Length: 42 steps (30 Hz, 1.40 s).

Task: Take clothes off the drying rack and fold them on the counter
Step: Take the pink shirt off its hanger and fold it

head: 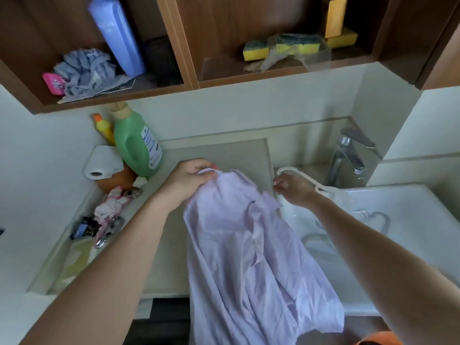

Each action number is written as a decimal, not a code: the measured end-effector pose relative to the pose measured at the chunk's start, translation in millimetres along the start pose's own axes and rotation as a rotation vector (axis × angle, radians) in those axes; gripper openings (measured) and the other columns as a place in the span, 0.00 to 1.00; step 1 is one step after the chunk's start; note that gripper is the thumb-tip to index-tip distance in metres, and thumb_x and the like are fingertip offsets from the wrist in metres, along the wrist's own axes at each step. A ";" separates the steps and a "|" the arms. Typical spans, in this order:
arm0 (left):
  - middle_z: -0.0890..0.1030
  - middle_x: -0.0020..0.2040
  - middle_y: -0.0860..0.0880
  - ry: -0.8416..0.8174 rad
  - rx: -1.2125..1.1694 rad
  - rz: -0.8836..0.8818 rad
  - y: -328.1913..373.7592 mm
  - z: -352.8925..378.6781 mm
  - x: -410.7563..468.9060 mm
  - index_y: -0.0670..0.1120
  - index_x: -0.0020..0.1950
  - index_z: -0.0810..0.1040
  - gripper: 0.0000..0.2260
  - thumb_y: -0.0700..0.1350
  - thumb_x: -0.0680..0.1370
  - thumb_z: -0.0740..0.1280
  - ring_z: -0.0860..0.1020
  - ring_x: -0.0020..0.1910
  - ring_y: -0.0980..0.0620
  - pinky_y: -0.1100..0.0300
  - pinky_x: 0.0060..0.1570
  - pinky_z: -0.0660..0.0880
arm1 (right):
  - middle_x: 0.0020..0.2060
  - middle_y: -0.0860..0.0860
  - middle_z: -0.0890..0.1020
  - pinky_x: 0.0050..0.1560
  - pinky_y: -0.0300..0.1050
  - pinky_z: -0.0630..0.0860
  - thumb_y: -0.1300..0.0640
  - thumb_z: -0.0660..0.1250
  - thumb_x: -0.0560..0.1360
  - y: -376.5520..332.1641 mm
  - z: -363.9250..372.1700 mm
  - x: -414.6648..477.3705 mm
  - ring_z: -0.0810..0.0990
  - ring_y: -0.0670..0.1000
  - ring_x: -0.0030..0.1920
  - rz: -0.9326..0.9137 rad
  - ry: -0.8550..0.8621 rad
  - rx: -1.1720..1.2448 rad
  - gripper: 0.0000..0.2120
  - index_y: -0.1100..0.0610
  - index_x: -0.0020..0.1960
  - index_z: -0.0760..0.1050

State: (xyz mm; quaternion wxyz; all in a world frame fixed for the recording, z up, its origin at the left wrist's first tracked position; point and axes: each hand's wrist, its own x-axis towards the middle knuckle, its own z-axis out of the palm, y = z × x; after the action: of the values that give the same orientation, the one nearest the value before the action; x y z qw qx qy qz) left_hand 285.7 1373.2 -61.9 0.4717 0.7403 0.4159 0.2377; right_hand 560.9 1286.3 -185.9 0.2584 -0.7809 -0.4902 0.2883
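A pale lilac shirt (pixel 239 245) hangs over the grey counter (pixel 224 155) and drapes past its front edge. My left hand (pixel 189 180) pinches the shirt's top edge near the collar. My right hand (pixel 293 189) hovers just right of the shirt with fingers loosely curled, next to a white plastic hanger (pixel 298 171) that lies on the sink's rim. I cannot tell whether this hand touches the hanger. No drying rack is in view.
A white sink (pixel 398 220) with more hangers and a chrome tap (pixel 348 155) is on the right. On the left stand a green bottle (pixel 135 145), a paper roll (pixel 102 163), a crumpled cloth and clips (pixel 109 212). Shelves above hold sponges (pixel 281 47) and a blue bottle (pixel 117 33).
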 end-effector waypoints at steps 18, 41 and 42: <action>0.75 0.27 0.55 0.109 -0.127 -0.036 -16.2 -86.7 -98.7 0.53 0.33 0.81 0.12 0.39 0.65 0.61 0.70 0.32 0.53 0.60 0.33 0.60 | 0.51 0.60 0.82 0.51 0.49 0.79 0.32 0.54 0.77 -85.9 24.7 -104.4 0.82 0.59 0.50 0.103 -0.492 0.809 0.33 0.62 0.44 0.77; 0.86 0.52 0.54 -0.271 -0.097 0.201 -37.8 -153.1 -244.2 0.50 0.50 0.86 0.07 0.49 0.74 0.72 0.80 0.57 0.61 0.66 0.62 0.70 | 0.53 0.60 0.82 0.51 0.45 0.79 0.57 0.67 0.78 -235.7 143.3 -250.3 0.83 0.59 0.52 0.194 -0.266 -0.324 0.15 0.66 0.60 0.77; 0.86 0.49 0.55 -0.254 -0.033 0.204 -40.8 -154.7 -244.0 0.50 0.46 0.86 0.03 0.46 0.76 0.72 0.80 0.54 0.61 0.66 0.60 0.71 | 0.58 0.59 0.80 0.57 0.43 0.76 0.52 0.69 0.77 -239.6 134.8 -249.0 0.81 0.58 0.57 0.133 -0.232 -0.329 0.19 0.66 0.61 0.77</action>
State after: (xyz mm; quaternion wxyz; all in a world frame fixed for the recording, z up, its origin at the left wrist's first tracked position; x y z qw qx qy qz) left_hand 22.5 1254.2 -20.2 0.5058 0.7950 0.2719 0.1956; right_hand 230.4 1167.3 -66.8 0.0495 -0.8049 -0.5044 0.3086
